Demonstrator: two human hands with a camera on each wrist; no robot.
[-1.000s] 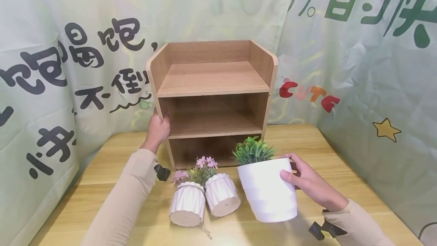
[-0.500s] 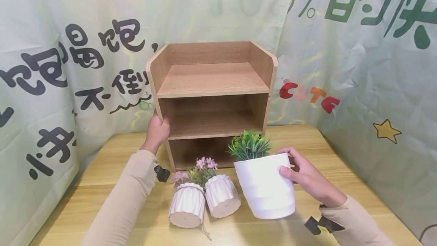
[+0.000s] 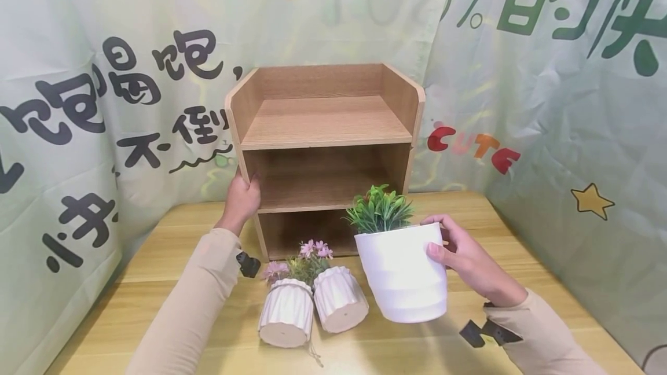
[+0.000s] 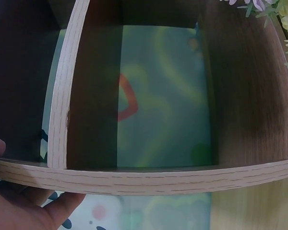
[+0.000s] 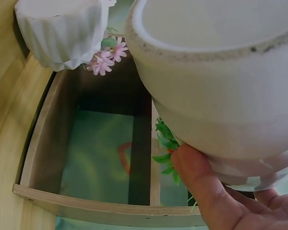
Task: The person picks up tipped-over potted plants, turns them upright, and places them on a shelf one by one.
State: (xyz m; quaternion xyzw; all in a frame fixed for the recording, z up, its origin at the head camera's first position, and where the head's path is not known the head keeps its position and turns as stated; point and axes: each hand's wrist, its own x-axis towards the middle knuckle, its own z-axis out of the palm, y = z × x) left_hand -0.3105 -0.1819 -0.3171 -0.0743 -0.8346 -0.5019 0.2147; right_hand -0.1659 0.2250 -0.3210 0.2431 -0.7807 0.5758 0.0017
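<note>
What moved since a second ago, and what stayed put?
The right hand, still holding the big white pot with the green plant, lifted it up and a little left toward the wooden shelf. The left hand kept gripping the shelf's side, and the two small ribbed pots stayed lying there.

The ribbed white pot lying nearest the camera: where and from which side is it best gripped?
Probably round the fluted wall of the ribbed white pot with pink flowers, fingers coming from above. It lies on its side on the wooden table, base toward the camera, touching a second ribbed pot on its right, so that flank is blocked.
</note>
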